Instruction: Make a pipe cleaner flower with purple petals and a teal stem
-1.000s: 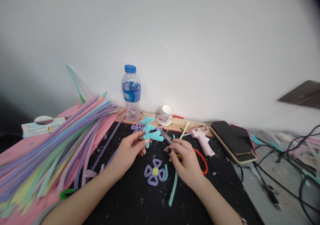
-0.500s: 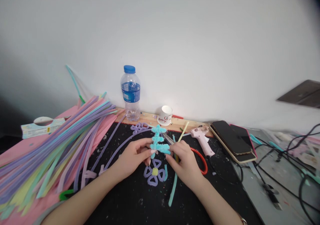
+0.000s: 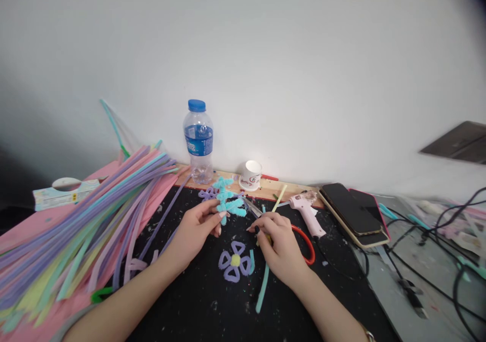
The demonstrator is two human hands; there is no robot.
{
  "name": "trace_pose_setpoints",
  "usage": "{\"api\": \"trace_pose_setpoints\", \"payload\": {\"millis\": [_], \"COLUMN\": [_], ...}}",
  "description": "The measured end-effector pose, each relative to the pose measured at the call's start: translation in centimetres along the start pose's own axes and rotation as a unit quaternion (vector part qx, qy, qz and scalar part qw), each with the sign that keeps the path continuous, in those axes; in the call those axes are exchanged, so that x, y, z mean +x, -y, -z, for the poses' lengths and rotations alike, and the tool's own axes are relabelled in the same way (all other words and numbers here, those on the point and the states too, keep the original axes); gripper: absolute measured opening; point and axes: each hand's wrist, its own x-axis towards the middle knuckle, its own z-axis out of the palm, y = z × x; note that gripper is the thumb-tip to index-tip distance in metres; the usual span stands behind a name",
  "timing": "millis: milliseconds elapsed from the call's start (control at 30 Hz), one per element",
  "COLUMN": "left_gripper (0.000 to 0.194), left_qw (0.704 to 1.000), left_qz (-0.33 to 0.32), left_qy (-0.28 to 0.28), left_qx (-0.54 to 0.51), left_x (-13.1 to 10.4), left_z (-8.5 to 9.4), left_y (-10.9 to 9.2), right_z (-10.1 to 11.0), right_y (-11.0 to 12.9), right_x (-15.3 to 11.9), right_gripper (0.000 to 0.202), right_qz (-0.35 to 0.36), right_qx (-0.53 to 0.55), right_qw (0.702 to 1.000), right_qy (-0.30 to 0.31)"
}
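My left hand (image 3: pixel 199 228) is closed, pinching a turquoise fuzzy pipe-cleaner piece (image 3: pixel 227 200) with several looped arms between thumb and fingertips. My right hand (image 3: pixel 279 243) hovers over the scissors, its fingers bent and slightly apart, with nothing visible between thumb and forefinger. The scissors' blades (image 3: pixel 252 208) point up and left from under this hand, and their red handle (image 3: pixel 308 246) shows on its right. Between my hands on the black mat lies a purple pipe-cleaner flower (image 3: pixel 232 276) with a yellow centre (image 3: pixel 235 260). A green pipe cleaner (image 3: pixel 262 289) lies beside it.
A large bundle of pastel pipe cleaners (image 3: pixel 87 225) covers the left side. Along the wall stand a water bottle (image 3: pixel 198 142) and a paper cup (image 3: pixel 250 176). On the right are a pink glue gun (image 3: pixel 308 216), phones (image 3: pixel 353 210) and tangled black cables (image 3: pixel 425 263).
The turquoise piece has moved up and left with my left hand. My right hand has let go of it and stays near the same place above the scissors.
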Motion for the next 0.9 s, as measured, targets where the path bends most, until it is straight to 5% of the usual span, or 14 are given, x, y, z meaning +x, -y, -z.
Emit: {"api": "trace_pose_setpoints", "payload": {"millis": [900], "left_gripper": [0.044], "left_qw": [1.000], "left_qz": [0.005], "left_qy": [0.013], "left_qx": [0.005], "left_x": [0.05], "left_z": [0.14], "left_y": [0.15], "right_z": [-0.13], "right_y": [-0.14], "right_x": [-0.01], "right_gripper": [0.023], "right_qz": [-0.006], "right_qx": [-0.004], "right_qw": [1.000], "right_qy": [-0.006]}}
